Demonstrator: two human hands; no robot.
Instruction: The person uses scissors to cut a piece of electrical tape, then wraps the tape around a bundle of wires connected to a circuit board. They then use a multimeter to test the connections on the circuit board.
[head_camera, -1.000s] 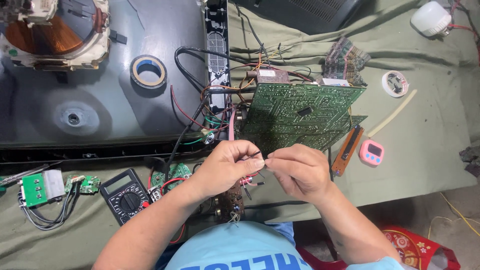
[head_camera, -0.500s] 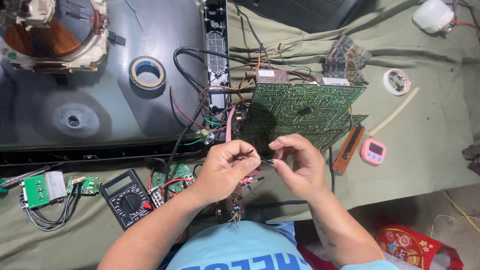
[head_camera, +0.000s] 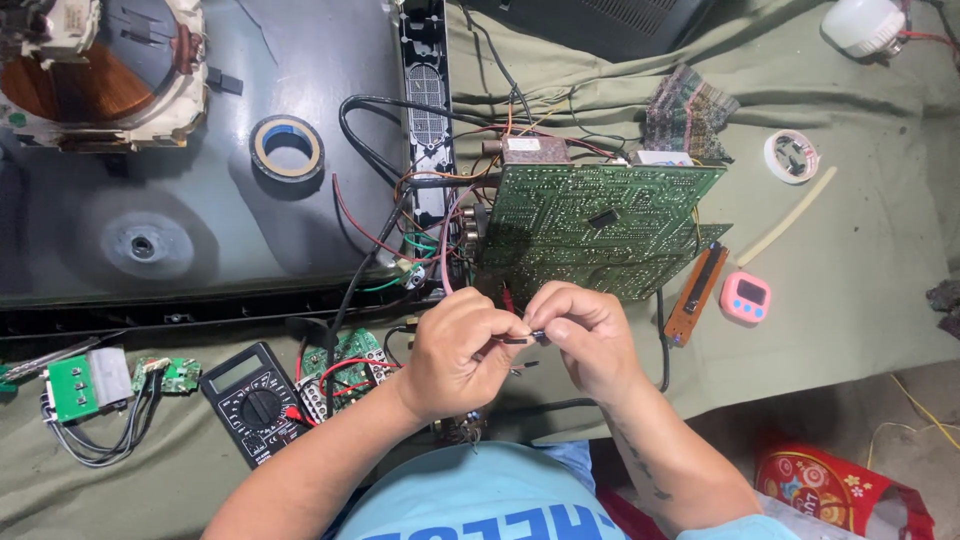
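My left hand (head_camera: 462, 345) and my right hand (head_camera: 585, 335) meet in front of my chest, just below the large green circuit board (head_camera: 600, 225). Both pinch the ends of thin dark wires (head_camera: 522, 340) held between the fingertips; a red lead runs up from them toward the board. The board lies tilted, solder side up, with a tangle of black, red and green wires (head_camera: 400, 250) at its left edge. A small green board (head_camera: 345, 360) sits under my left wrist.
A black multimeter (head_camera: 255, 400) lies at lower left beside a small green module (head_camera: 75, 385). A tape roll (head_camera: 287, 147) rests on the dark tube glass (head_camera: 200, 230). A pink timer (head_camera: 745, 297), a white tape roll (head_camera: 790, 157), an orange-handled tool (head_camera: 695, 295) and a red bag (head_camera: 840, 490) lie right.
My two hands have drawn closer together over the wires, the right hand shifting left toward the left hand. The board and the other things have not moved.
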